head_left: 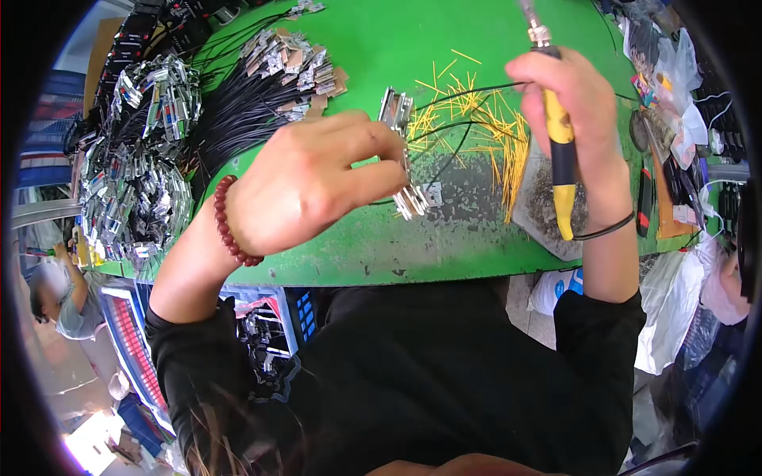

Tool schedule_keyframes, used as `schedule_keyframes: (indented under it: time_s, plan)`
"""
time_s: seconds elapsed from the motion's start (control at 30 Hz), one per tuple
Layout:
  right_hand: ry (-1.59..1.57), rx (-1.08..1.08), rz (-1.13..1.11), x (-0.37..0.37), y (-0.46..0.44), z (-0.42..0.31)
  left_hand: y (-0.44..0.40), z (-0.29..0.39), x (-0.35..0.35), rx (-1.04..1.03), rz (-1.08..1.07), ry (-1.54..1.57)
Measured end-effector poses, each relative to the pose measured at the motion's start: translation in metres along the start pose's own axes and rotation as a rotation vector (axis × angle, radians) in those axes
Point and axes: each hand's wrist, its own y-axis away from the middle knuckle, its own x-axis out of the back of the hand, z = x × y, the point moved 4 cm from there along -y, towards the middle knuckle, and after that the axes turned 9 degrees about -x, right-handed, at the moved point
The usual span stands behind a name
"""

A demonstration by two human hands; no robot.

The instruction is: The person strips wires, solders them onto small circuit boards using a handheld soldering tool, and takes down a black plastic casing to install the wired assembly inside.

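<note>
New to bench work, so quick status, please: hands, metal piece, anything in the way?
Left hand pinching metal piece over green table. Right hand gripping soldering iron. Loose yellow sticks scattered between hands; nothing clearly blocking.

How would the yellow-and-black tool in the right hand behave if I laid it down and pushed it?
The yellow-and-black tool would probably stay stiff, since its handle looks straight and solid. It may roll, as the handle appears rounded. The black cord curving from its yellow end looks flexible and might tug it askew.
</note>
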Motion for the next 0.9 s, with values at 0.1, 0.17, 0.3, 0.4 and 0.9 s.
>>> schedule_keyframes:
  time_s: [0.1, 0.17, 0.3, 0.4, 0.9]
  plan:
    - [0.068, -0.340, -0.060, 0.004, 0.004, 0.020, 0.003, -0.002, -0.005, 0.004, -0.017, -0.006]
    - [-0.569, -0.369, -0.038, -0.006, 0.013, 0.025, 0.004, -0.003, -0.004, 0.016, -0.014, -0.025]
    - [-0.708, -0.341, -0.209, -0.037, 0.024, -0.034, 0.008, -0.012, -0.009, 0.060, 0.028, 0.002]
    - [-0.370, -0.240, -0.166, -0.062, 0.039, -0.036, 0.009, -0.011, -0.009, 0.097, 0.147, 0.094]
    - [0.068, -0.375, -0.347, -0.091, 0.093, -0.020, 0.133, -0.014, -0.048, 0.443, 0.005, -0.253]
